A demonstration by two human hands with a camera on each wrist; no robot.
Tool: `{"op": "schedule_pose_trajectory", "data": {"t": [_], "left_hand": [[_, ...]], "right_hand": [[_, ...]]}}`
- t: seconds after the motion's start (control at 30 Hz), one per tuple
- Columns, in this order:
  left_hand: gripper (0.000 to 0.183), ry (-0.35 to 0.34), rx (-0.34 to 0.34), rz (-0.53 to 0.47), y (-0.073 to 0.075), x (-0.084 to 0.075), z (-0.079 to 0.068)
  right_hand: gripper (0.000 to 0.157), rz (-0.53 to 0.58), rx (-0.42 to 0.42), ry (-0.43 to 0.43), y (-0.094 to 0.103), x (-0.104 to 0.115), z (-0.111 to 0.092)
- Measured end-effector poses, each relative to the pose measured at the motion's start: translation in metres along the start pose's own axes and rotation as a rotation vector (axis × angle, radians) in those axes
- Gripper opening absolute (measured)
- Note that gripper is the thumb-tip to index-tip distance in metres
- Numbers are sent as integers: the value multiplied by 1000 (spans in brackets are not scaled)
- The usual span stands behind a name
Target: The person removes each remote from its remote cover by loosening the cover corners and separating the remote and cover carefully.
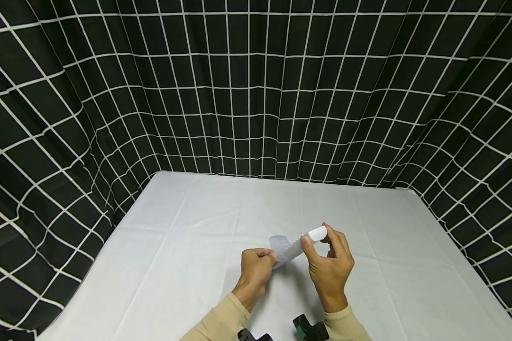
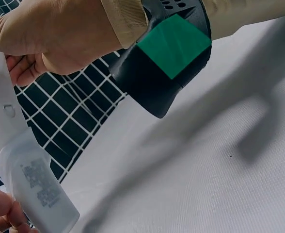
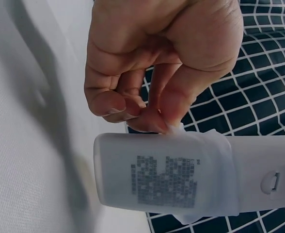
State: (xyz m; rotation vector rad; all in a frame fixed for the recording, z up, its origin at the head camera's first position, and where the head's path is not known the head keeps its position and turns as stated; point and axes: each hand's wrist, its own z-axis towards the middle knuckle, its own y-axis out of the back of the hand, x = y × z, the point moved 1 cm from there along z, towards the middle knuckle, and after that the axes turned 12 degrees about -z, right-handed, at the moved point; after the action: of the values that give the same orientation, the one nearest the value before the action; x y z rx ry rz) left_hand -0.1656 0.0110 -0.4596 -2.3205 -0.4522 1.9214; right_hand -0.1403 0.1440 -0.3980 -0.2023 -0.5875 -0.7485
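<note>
An oblong white device (image 1: 317,234) with a flat rounded body slants above the table. Translucent plastic film (image 1: 280,244) bunches around its left part. My right hand (image 1: 330,265) holds the device's far right end between thumb and fingers. My left hand (image 1: 256,271) pinches the film at the device's edge; in the right wrist view the left thumb and fingertips (image 3: 157,120) meet on the crumpled film (image 3: 215,165). Dark blocky print shows on the covered end, and a small round recess with a slot marks the bare white body (image 3: 251,170).
A white cloth-covered table (image 1: 187,265) lies under both hands, with their shadows on it. Black curtains with a white grid (image 1: 256,94) stand behind and at both sides. Black wrist mounts (image 1: 311,329) sit on the sleeves, one with a green patch.
</note>
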Motion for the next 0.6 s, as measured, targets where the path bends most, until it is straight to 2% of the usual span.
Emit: {"op": "schedule_pose_trajectory", "data": {"t": [0.23,0.4,0.6], "left_hand": [[6,3,-20,-7,3,3,2],[5,-28,-37,-6,4,4,1],[5,-88,16,-10,0,-3,-6]], "right_hand": [[42,21,-26,-34,1,-4,-1],[42,77,15,-20,1,-5,-2],[44,157,72,12,0,-6,1]]}}
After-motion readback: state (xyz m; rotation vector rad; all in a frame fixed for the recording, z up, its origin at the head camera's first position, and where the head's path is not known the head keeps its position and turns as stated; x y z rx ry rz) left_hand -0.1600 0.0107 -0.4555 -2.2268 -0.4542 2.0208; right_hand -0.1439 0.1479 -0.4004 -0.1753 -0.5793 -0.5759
